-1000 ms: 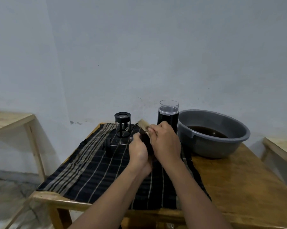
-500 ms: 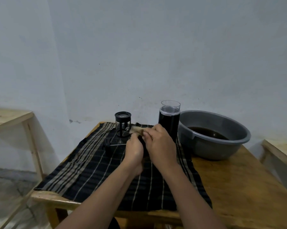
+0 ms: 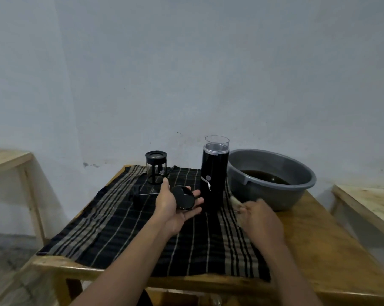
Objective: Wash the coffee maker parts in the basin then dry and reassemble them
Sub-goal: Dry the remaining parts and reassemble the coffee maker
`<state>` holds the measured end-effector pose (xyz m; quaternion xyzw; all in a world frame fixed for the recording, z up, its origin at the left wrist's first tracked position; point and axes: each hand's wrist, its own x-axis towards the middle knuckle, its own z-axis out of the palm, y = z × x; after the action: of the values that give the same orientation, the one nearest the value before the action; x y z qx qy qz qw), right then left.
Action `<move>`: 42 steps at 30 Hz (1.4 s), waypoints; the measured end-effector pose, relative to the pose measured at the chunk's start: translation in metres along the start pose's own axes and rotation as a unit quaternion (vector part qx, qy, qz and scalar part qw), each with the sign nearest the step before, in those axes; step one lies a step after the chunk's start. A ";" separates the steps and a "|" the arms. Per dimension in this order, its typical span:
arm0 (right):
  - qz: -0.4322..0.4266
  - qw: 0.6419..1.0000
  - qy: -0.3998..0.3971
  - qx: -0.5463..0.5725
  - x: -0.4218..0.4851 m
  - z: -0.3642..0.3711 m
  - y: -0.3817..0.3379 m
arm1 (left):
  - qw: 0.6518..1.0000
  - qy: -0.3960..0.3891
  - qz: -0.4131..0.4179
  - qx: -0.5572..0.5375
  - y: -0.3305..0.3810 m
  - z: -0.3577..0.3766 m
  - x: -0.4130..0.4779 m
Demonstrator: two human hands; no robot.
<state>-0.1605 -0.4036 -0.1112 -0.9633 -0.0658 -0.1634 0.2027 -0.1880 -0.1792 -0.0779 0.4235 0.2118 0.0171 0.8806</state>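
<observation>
Lid (image 3: pixel 182 197) on open L palm (image 3: pixel 175 206); R hand (image 3: pixel 260 217) pinching cloth (image 3: pixel 234 200) beside grinder (image 3: pixel 213 175), basin (image 3: pixel 301 171).

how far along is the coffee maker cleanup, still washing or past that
Past washing, it seems: the basin holds only dark water, and the tall black body, small glass chamber and plunger piece sit on the checked cloth. The left hand holds a round black lid; the right hand grips the cloth's corner. Reassembly remains.
</observation>
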 end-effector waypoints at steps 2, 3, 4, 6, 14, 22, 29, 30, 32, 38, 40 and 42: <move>0.074 0.997 -0.010 -0.030 0.002 -0.006 0.028 | 1.000 -0.004 0.004 0.002 0.002 0.001 -0.001; 0.106 0.993 -0.026 -0.036 0.001 -0.009 0.036 | 1.000 0.001 0.005 0.002 0.003 0.004 -0.003; 0.125 0.990 -0.054 -0.035 -0.001 -0.012 0.040 | 1.000 0.007 0.002 0.004 0.004 0.007 -0.003; 0.140 0.986 -0.078 -0.046 -0.004 -0.015 0.039 | 1.000 0.002 -0.008 0.008 0.008 0.010 -0.003; -0.084 0.956 -0.032 0.280 -0.003 -0.049 -0.066 | 1.000 -0.008 -0.015 -0.018 0.028 0.031 -0.009; -0.187 0.922 0.095 0.327 0.039 -0.061 -0.112 | 0.998 -0.056 0.010 0.042 0.073 0.084 -0.008; -0.207 0.911 0.184 0.305 0.099 -0.103 -0.103 | 0.910 -0.054 0.305 0.277 0.114 0.128 -0.005; -0.195 0.920 0.175 0.292 0.107 -0.106 -0.099 | 0.883 -0.065 0.345 0.312 0.116 0.125 0.002; -0.181 0.939 0.143 0.254 0.120 -0.106 -0.089 | 0.844 -0.093 0.366 0.381 0.114 0.115 0.019; -0.185 0.966 0.058 0.171 0.127 -0.085 -0.075 | 0.784 -0.073 0.371 0.492 0.095 0.088 0.064; -0.179 0.967 0.050 0.177 0.125 -0.078 -0.073 | 0.786 -0.073 0.381 0.482 0.095 0.085 0.059; -0.169 0.966 0.051 0.189 0.123 -0.073 -0.072 | 0.788 -0.084 0.387 0.472 0.095 0.083 0.058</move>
<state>-0.0804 -0.3612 0.0201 -0.8727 -0.2471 -0.2288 0.3534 -0.0891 -0.1677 0.0189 0.8325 -0.0635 0.2191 0.5050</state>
